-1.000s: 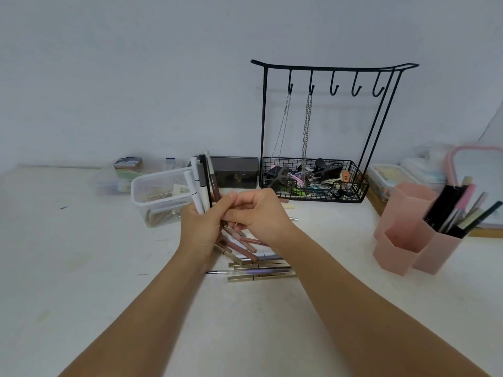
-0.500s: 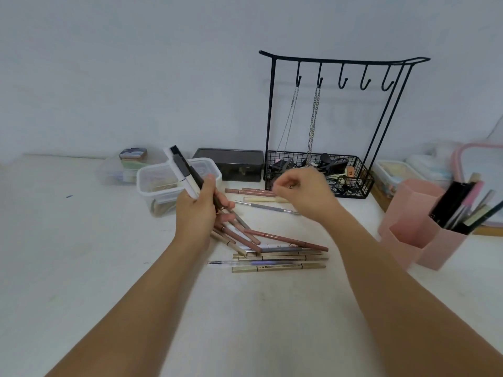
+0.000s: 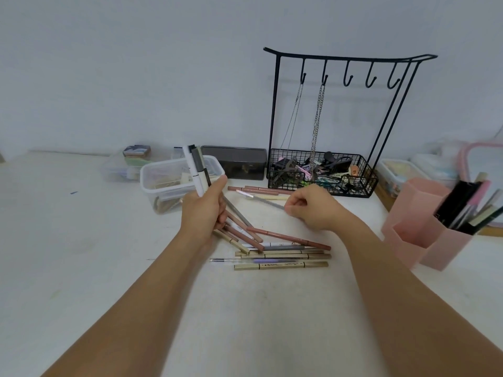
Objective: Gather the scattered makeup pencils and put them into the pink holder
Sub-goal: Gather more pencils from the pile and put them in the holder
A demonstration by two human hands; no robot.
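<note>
My left hand [image 3: 202, 210] is shut on a bundle of makeup pencils [image 3: 197, 172] that stick up past the thumb and fan out below the fist. To its right, my right hand [image 3: 313, 208] pinches the near end of a thin grey pencil [image 3: 268, 203], which lies slanted on the table. Several loose pencils [image 3: 283, 255] lie in a row in front of both hands, and a few more pencils [image 3: 258, 189] rest by the wire basket. The pink holder [image 3: 413, 213] stands at the right, with several pencils [image 3: 462, 210] upright in its right compartment.
A clear plastic tub [image 3: 163, 180] sits just behind my left hand. Behind it are a dark box [image 3: 235, 161] and a black wire jewellery stand [image 3: 326, 170] with chains and a basket of clips. Small containers [image 3: 402, 172] and a pink-rimmed mirror [image 3: 481, 161] stand at the far right.
My right hand left the bundle, swung right and back, then came down onto the grey pencil. The bundle in my left hand tilted left and stayed gripped.
</note>
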